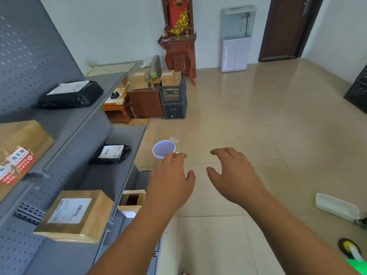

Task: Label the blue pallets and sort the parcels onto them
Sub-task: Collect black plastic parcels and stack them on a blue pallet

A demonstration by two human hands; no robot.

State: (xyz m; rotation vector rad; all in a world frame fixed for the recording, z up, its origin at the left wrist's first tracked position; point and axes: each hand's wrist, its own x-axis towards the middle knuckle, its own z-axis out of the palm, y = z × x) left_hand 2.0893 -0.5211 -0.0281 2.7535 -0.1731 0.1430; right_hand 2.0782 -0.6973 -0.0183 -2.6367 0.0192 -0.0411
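Observation:
My left hand (170, 179) and my right hand (234, 173) reach forward over the tiled floor, fingers loosely curved, holding nothing. On the grey shelving (65, 135) to my left lie parcels: a cardboard box with a white label (75, 215) low and near, a black bag parcel (111, 153) on the lower shelf, another black bag parcel (69, 94) on the upper shelf, and a brown printed box (17, 151) at the far left. No blue pallet shows in this view.
A round blue-and-white basin (163, 149) sits on the floor just beyond my left hand. A dark plastic crate (173, 98) with boxes stands ahead beside a wooden cabinet (145, 102). A white tray (337, 207) lies at the right. A small open box (132, 199) sits by the shelf base.

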